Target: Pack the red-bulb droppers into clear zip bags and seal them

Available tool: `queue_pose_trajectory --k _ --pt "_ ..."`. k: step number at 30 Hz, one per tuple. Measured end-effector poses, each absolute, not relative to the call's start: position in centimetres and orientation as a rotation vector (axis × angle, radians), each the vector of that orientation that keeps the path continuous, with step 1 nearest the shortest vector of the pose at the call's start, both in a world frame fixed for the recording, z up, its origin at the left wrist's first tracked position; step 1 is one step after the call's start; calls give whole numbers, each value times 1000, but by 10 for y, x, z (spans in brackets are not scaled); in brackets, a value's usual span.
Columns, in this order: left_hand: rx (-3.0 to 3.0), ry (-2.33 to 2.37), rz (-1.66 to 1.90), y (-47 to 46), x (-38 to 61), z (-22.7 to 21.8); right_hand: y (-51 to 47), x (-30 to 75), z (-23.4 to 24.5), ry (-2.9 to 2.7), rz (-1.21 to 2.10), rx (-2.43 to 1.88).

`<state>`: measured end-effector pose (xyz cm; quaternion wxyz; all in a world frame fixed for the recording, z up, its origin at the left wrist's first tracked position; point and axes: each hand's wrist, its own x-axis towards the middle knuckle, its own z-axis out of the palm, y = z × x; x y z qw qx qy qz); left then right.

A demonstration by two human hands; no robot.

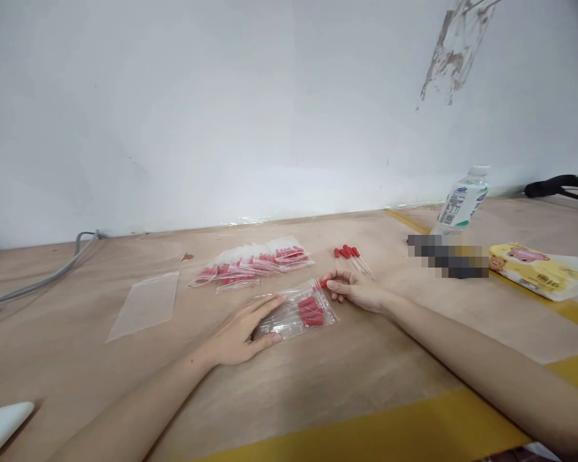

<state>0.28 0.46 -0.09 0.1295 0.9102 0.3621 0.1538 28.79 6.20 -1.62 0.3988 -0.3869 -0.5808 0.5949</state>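
Observation:
A clear zip-lock bag (289, 314) lies flat on the brown-covered table, with several red-tipped sticks (311, 312) inside, their red ends toward the bag's mouth at the right. My left hand (243, 330) rests on the bag's left part, thumb at the near edge and fingers along the far side, holding it. At the mouth, my right hand (350, 290) pinches another red-tipped stick (324, 283); its thin shaft is hard to make out. Just beyond that hand, a few loose red-tipped sticks (349, 253) lie with pale shafts pointing toward me.
Behind the left hand, several filled bags (255, 262) overlap in a row. A flat translucent sheet or bag (147, 305) lies left. A water bottle (462, 199), a blurred-out dark object (447, 255) and a yellow tissue pack (534, 269) are at right. Grey cables (52, 277) run along the left.

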Motion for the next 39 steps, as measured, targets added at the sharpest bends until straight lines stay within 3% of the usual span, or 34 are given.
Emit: queue_pose_trajectory --k 12,18,22,28,33,39 --pt "2658 1064 438 6 3 -1 64 257 -18 -1463 1524 -1091" --pt "2635 1075 432 5 3 0 67 246 -25 -1407 1277 -1231" --pt "2642 1065 465 4 4 1 65 243 -29 -1497 1088 -1248" --pt "2659 1078 432 5 4 0 61 256 -15 -1772 1324 -1038" --pt "2674 1081 415 6 5 -1 58 266 -4 -1736 1248 -1338" --pt "2670 1065 431 5 4 0 45 268 1 -2032 1083 -1304"
